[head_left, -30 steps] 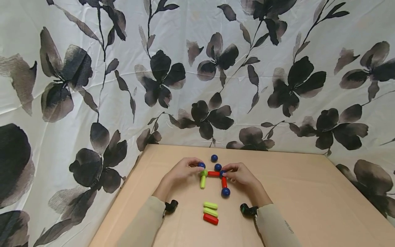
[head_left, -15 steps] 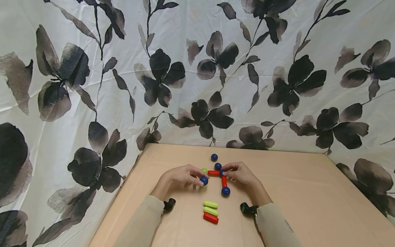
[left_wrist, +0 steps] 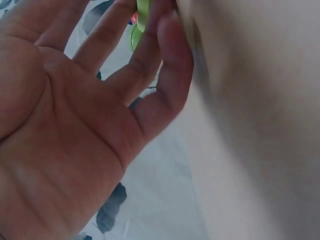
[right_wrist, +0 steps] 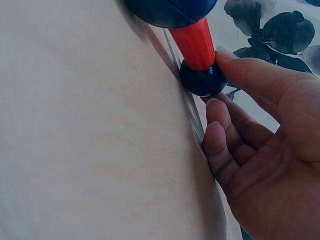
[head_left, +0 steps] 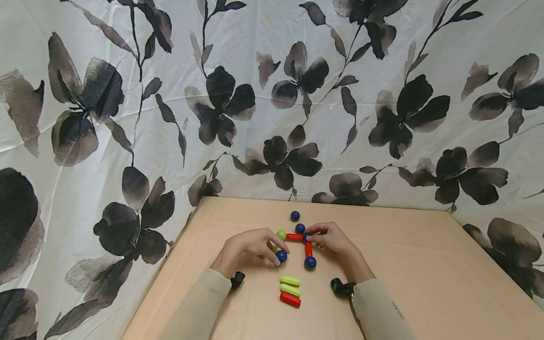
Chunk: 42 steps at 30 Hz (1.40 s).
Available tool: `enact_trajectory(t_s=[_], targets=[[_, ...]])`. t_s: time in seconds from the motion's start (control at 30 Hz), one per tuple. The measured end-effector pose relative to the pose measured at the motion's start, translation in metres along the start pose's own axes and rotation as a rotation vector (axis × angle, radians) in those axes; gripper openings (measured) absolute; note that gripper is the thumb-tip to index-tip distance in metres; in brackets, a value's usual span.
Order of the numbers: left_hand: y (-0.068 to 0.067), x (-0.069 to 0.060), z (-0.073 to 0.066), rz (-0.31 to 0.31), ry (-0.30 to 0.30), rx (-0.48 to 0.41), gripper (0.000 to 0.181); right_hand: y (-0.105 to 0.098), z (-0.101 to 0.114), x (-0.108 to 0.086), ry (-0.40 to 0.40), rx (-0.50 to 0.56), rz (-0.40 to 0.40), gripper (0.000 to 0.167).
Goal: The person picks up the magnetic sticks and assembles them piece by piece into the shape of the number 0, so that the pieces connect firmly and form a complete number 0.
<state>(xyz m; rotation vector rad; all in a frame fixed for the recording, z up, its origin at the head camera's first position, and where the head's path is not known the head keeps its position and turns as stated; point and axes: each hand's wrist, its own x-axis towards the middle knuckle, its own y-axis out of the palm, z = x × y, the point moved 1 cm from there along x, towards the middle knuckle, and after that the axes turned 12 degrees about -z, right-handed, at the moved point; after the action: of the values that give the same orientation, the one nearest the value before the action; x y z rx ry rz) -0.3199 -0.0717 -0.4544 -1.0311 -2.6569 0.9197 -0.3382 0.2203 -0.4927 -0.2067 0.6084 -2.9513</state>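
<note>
Joining seems the step in hand: the left hand (head_left: 255,244) pinches a blue ball (head_left: 281,256) beside the green rod (left_wrist: 143,15), toward the far edge of the tabletop (head_left: 403,264); whether it is seated, I cannot tell. Next probably needs a straight push, while the right hand (head_left: 330,238), gripping the corner ball (right_wrist: 204,81), steadies. Right wrist view shows clearly the red rod (right_wrist: 196,45) meeting this ball; head view shows it partly covered.
</note>
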Motion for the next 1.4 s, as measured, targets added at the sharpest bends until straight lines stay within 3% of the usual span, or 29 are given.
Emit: enact_trajectory(t_s=[0.17,0.3,0.57,0.97,1.4], targets=[[0.001,0.000,-0.006,-0.036,0.006,0.106,0.034,0.000,-0.001,0.001,-0.002,0.005,0.003,0.027],[0.004,-0.001,-0.007,-0.051,-0.007,0.137,0.036,0.000,-0.003,0.001,-0.009,0.000,0.006,0.026],[0.007,0.000,-0.008,-0.040,0.053,0.165,0.033,0.001,0.001,-0.001,-0.015,0.003,0.011,0.026],[0.010,0.002,-0.011,-0.076,0.006,0.178,0.032,0.003,-0.002,0.003,-0.022,0.010,-0.033,0.025],[0.007,0.005,-0.008,-0.119,0.012,0.184,0.036,0.007,-0.003,0.007,0.000,0.015,-0.087,0.024]])
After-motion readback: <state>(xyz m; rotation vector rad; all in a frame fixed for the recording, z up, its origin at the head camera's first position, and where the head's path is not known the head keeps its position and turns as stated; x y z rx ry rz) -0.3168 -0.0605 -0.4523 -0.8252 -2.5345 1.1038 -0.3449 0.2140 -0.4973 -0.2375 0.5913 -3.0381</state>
